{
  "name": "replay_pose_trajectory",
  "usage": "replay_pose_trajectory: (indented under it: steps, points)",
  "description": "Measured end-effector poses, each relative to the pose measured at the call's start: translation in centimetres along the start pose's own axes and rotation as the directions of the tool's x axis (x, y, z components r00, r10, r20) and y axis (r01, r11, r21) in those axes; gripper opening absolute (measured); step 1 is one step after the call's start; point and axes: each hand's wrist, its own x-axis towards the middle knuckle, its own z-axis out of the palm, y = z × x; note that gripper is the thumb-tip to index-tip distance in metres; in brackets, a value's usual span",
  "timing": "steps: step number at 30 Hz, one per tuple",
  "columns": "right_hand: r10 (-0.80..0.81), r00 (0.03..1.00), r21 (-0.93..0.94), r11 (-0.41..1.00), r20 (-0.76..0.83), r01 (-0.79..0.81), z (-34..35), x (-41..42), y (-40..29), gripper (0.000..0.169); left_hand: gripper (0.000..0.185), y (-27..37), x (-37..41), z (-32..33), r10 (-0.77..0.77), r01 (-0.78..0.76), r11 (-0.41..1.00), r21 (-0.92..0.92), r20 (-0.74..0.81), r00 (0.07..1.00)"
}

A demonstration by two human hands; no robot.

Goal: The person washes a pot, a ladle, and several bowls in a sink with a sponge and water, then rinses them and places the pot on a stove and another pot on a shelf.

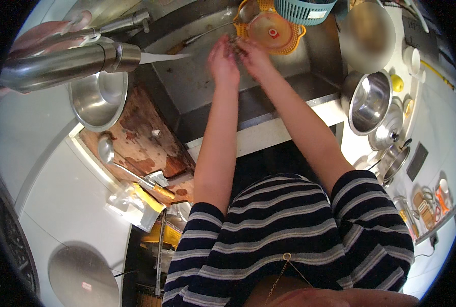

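Observation:
Over a stainless steel sink [189, 84], my left hand [225, 63] and my right hand [255, 57] are close together around a small dark, mottled item [235, 45], too blurred to name. The fingers of both hands are bent about it. Water streams from a metal faucet [124, 56] to the left of my hands. Just beyond my right hand sits a yellow plastic basket [301, 37] with a round reddish lid or dish [272, 32] in it. A long thin-handled utensil [209, 33] lies in the sink behind my left hand.
A teal basket [304, 11] stands at the sink's far side. Left are a steel bowl [99, 103] and a wet wooden board [136, 126] with a ladle [106, 149] and a plastic packet [136, 207]. At right stand a steel pot [371, 101] and a lidded pan [387, 128].

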Motion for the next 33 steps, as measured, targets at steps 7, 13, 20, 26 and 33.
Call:
replay_pose_trajectory:
  steps: [7,13,20,26,33]
  points:
    - [-0.382,0.905,-0.946,-0.317,0.189,0.064,1.1,-2.4,-13.0,0.049,0.034,-3.4,1.3,0.2,-0.179,0.087,0.767,0.636,0.082,0.98]
    - [-0.459,0.735,-0.866,-0.276,0.5,0.417,-0.3,-3.4,-8.4,0.04,0.038,1.6,2.5,-5.7,0.11,0.043,0.453,0.89,-0.104,0.988]
    - [-0.103,0.777,-0.76,-0.322,0.621,0.565,3.4,-0.1,2.3,0.04,0.057,7.2,7.3,-16.2,0.552,-0.026,0.413,0.91,-0.228,0.802]
    - [-0.33,0.575,-0.659,-0.463,0.749,0.592,3.8,4.4,4.7,0.046,0.059,8.6,9.5,-16.0,0.728,-0.29,0.124,0.949,0.112,0.676]
    - [0.088,0.643,-0.546,-0.447,0.761,0.708,1.8,2.3,4.8,0.039,0.03,9.3,8.6,-17.1,0.572,0.092,-0.076,0.993,-0.032,0.819]
